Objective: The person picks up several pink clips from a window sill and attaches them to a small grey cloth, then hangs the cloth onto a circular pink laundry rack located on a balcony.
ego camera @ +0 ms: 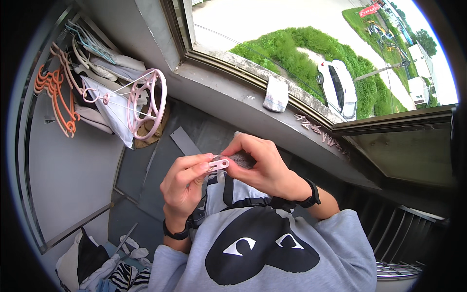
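My left hand (185, 179) pinches a pale pink plastic clothespin (219, 164) between thumb and fingers in front of my chest. Close beside it, my right hand (268, 164) grips a grey knitted cloth item (241, 159), partly hidden by the fingers. The clothespin's tip lies near my right fingertips; whether it bites the cloth cannot be told. A round pink drying hanger (160, 104) hangs from the rack at the left. More pink clothespins (315, 128) lie scattered along the windowsill (226, 85), to the right of a folded light cloth (276, 95).
Orange hangers (60, 98) and hung clothes (113, 106) crowd the rack at the upper left. A small chain link piece (251, 97) rests on the sill. Laundry (95, 262) is heaped at the lower left. A metal rack (399, 270) stands at the lower right. The window frame (251, 75) borders the sill.
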Demonstrator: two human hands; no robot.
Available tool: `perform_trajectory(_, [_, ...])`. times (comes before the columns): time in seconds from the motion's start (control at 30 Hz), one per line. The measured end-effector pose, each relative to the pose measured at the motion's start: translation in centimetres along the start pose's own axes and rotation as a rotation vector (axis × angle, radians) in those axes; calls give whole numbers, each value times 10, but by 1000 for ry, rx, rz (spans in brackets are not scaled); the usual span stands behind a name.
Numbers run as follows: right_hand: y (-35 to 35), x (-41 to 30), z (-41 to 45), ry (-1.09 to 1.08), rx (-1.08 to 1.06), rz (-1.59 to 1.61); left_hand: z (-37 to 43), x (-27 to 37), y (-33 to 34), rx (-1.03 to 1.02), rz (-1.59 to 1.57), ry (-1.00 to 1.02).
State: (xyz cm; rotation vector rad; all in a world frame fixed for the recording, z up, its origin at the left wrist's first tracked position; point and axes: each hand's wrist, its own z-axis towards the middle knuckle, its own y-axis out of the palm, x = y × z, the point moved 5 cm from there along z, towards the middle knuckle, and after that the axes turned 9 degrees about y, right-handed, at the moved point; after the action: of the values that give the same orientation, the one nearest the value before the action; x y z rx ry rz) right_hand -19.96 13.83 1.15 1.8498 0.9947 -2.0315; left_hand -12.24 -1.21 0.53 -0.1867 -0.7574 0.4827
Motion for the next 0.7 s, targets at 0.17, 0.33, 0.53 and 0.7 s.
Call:
perform_trajectory(0.17, [-18, 12, 6, 70, 176, -128, -15, -5, -12, 128, -199, -96])
perform_trajectory(0.33, [-1, -10, -4, -148, 136, -101, -16, -10, -10, 144, -211, -200])
perform_trajectory(0.53, [18, -21, -9, -384, 185, -175, -19, -8, -12, 153, -259, -232])
perform_trajectory(0.7, [12, -32, -11, -493, 122, -360, -19, -14, -18, 116, -283, -228])
